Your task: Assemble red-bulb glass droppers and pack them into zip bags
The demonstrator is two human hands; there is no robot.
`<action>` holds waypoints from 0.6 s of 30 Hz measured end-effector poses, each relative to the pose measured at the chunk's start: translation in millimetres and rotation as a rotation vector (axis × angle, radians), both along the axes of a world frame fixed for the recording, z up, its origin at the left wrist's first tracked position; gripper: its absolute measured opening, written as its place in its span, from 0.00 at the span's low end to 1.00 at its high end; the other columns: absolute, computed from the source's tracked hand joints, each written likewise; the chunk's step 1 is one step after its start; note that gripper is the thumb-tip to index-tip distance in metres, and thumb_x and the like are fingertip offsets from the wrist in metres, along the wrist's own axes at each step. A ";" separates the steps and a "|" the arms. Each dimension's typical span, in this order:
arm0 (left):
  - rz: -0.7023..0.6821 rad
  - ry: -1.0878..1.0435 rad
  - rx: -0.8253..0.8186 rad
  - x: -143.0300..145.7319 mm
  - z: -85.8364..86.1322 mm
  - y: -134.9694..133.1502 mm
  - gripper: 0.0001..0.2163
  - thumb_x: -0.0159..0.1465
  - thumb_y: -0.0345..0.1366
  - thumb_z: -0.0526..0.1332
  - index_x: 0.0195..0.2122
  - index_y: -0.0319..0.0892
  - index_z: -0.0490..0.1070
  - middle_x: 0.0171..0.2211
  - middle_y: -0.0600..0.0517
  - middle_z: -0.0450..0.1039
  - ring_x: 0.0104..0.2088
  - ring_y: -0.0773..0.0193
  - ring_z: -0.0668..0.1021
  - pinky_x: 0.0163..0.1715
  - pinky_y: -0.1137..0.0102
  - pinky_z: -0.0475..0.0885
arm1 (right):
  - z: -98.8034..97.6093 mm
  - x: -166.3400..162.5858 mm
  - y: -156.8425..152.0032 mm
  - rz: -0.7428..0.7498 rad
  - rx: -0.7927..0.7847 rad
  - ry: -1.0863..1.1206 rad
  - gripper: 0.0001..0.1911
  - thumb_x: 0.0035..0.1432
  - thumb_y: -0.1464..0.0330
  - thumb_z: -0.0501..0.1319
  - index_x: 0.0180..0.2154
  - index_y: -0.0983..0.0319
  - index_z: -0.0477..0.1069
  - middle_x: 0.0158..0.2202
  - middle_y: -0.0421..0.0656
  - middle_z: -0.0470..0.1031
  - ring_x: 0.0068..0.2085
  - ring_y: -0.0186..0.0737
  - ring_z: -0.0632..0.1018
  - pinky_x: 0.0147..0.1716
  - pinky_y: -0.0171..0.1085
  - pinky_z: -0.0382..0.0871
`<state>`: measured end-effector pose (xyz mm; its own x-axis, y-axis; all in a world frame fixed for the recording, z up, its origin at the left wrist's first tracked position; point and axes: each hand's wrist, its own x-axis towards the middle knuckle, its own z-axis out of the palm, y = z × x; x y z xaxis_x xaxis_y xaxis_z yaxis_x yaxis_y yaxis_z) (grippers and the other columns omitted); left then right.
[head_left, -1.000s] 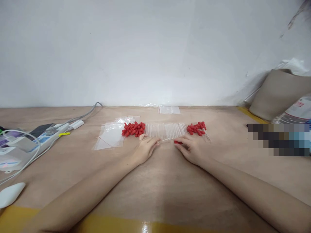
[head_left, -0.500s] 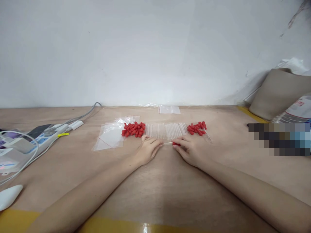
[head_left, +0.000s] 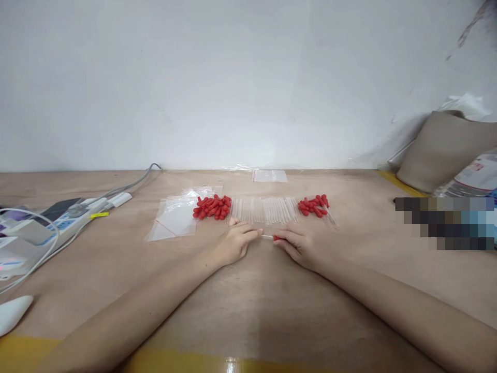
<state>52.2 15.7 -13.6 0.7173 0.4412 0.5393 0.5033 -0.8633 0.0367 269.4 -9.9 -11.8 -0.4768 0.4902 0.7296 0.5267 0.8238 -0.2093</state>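
My left hand [head_left: 235,242] pinches one end of a thin clear tube [head_left: 267,237]. My right hand [head_left: 298,244] pinches a small red rubber bulb [head_left: 276,238] at the tube's other end. The two hands meet low over the brown table [head_left: 248,300]. Just behind them lies a row of several clear tubes [head_left: 264,209]. To its left is a heap of loose red bulbs [head_left: 212,206]. At its right lies a smaller cluster of red-bulbed tubes [head_left: 315,205].
Clear zip bags [head_left: 176,217] lie left of the red heap, and another bag [head_left: 270,176] lies by the wall. A power strip with cables [head_left: 68,220] and a white mouse [head_left: 13,312] sit at the left. A grey sack [head_left: 442,150] leans at the right.
Both hands have drawn slightly toward me. The red bulb in my right hand has closed onto the tube end held by my left hand, so less of the tube shows between them.
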 end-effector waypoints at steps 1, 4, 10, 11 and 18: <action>-0.005 0.003 0.005 0.6 -0.3 -0.3 0.13 0.61 0.23 0.47 0.40 0.40 0.68 0.31 0.51 0.73 0.33 0.65 0.73 0.34 0.67 0.56 | -2.9 -0.3 1.4 0.016 0.009 0.014 0.08 0.57 0.72 0.54 0.37 0.62 0.70 0.30 0.44 0.73 0.31 0.34 0.72 0.30 0.33 0.67; -0.004 0.013 0.020 2.1 -0.6 -1.2 0.14 0.59 0.22 0.47 0.40 0.40 0.67 0.31 0.50 0.73 0.33 0.65 0.72 0.32 0.67 0.56 | -10.4 -1.4 5.6 0.061 0.039 -0.006 0.08 0.57 0.72 0.53 0.38 0.64 0.69 0.30 0.45 0.72 0.32 0.35 0.71 0.32 0.34 0.67; 0.033 -0.009 0.014 4.5 3.1 -5.5 0.17 0.53 0.19 0.47 0.38 0.40 0.67 0.29 0.51 0.72 0.32 0.63 0.71 0.32 0.66 0.57 | -14.1 -2.7 8.9 0.043 0.017 -0.125 0.08 0.58 0.70 0.52 0.36 0.64 0.69 0.29 0.45 0.71 0.31 0.37 0.70 0.32 0.37 0.65; 0.042 -0.012 0.005 5.3 3.6 -6.6 0.17 0.53 0.19 0.47 0.38 0.40 0.67 0.28 0.51 0.72 0.31 0.64 0.72 0.32 0.66 0.57 | -13.1 -2.9 8.6 0.028 0.007 -0.116 0.09 0.58 0.70 0.52 0.36 0.64 0.69 0.29 0.45 0.71 0.32 0.37 0.70 0.33 0.37 0.65; 0.100 -0.020 -0.057 11.2 2.6 -10.0 0.16 0.54 0.21 0.48 0.38 0.41 0.69 0.29 0.50 0.73 0.31 0.62 0.72 0.33 0.66 0.57 | -10.9 -4.3 11.6 0.028 -0.004 -0.089 0.10 0.59 0.69 0.51 0.35 0.64 0.69 0.29 0.45 0.71 0.31 0.37 0.70 0.32 0.36 0.66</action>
